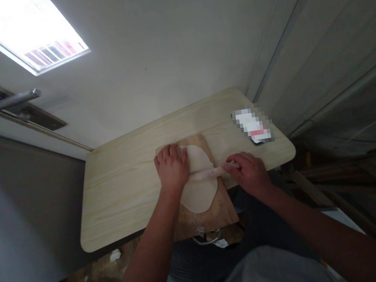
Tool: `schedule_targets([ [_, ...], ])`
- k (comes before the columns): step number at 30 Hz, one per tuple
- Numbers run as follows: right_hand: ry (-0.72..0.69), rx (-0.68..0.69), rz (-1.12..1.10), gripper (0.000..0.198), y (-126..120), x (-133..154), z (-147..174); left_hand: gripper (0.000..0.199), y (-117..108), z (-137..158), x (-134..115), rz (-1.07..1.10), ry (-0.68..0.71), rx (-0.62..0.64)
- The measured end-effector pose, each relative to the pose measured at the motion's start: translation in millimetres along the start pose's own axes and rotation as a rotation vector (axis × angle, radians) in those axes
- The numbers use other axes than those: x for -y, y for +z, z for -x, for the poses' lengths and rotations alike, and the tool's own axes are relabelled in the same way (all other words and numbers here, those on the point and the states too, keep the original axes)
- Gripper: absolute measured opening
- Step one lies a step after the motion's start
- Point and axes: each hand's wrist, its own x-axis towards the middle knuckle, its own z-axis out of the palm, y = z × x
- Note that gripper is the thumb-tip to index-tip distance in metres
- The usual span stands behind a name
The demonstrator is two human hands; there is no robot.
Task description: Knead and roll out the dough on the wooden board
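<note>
A thin sheet of dough (199, 197) is spread over a wooden board (224, 213). Across its middle lies a slim, flour-dusted rolling pin (206, 174). My right hand (250, 172) is closed around the pin's right end, just beyond the board's edge. My left hand (172, 165) rests palm down at the upper left of the dough, thumb apart from the fingers. The pin's left end disappears under the heel of that hand, so any contact there is hidden.
The board sits on a pale wood-grain table (120, 183) and overhangs its near edge. A phone (253, 125), blurred out, lies at the right. Behind stands a white door with a metal handle (11, 101). Wooden pieces (320, 187) are low on the right.
</note>
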Motion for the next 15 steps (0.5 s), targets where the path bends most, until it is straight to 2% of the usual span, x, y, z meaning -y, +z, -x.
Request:
schedule_targets([
  [5, -0.027, -0.005, 0.034, 0.041, -0.6, 0.7, 3.4, 0.037, 0.7, 5.5, 2.2, 0.020, 0.016, -0.039],
  [15, -0.066, 0.062, 0.001, 0.038, -9.0, 5.7, 23.5, 0.029, -9.1, 51.0, 4.8, 0.168, 0.006, -0.077],
])
